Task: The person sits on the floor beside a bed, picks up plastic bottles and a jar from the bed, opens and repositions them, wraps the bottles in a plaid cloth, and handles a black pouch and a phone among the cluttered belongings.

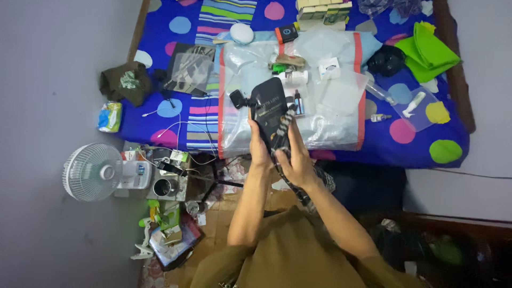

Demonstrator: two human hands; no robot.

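Both my hands hold a flat black pouch (270, 106) upright over the near edge of the bed. My left hand (258, 146) grips its lower left side. My right hand (295, 162) clasps the bottom right, where a black-and-grey flexible tripod leg (285, 124) runs up along the pouch. A small black camera mount (237, 100) sticks out at the pouch's upper left. Behind it lies a clear plastic bag with red edges (341, 120) holding small bottles and packets.
The bed has a blue sheet with coloured dots (450, 133). A green cloth (429, 50), a black cap (386, 60) and a dark green garment (127, 81) lie on it. A white fan (93, 172), a metal cup (162, 188) and clutter sit on the floor at left.
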